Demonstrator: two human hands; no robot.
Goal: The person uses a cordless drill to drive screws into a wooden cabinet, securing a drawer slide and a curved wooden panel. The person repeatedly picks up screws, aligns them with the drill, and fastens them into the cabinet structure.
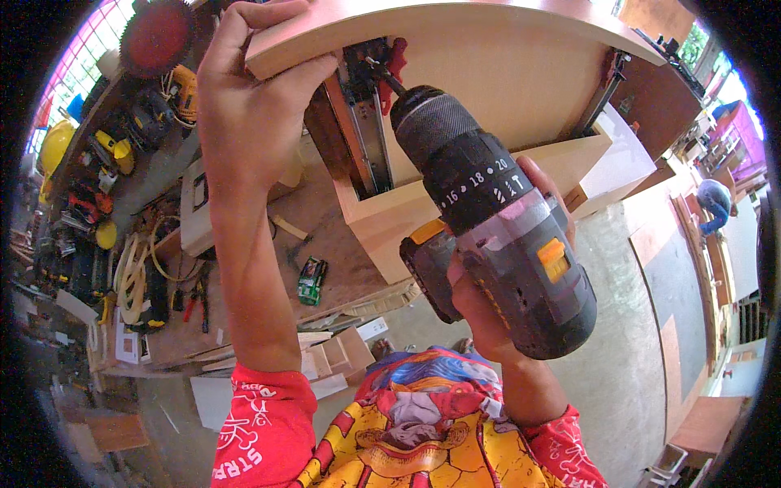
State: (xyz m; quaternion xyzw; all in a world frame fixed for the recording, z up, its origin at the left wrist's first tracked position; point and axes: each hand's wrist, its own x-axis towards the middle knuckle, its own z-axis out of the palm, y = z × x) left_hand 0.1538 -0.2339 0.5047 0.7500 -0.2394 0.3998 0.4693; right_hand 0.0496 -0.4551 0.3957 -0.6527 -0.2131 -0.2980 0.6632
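Cordless drill (508,228) filled the center of my remote view, gripped by the fingers of the right hand (480,313). Its bit (393,80) pointed toward a black bracket (358,69), upper middle; I could not tell whether they touched. Upper left, I saw the left hand (256,106) clasping a light wooden panel (455,24) by its corner.

Drill (498,236) in my right hand (484,315), its bit pointing up-left. Beyond drill: wooden box (382,230), metal rail (376,154) inside its left side. Up-left of drill: my left hand (250,122) on left end of board (366,22), which spans above drill. Left of drill: workbench (346,272) with packet (311,281); farther left of drill, pliers (192,302), then coil (130,281). Right of drill: floor (614,276), sheet (679,260) on it; far right, another person (715,205).
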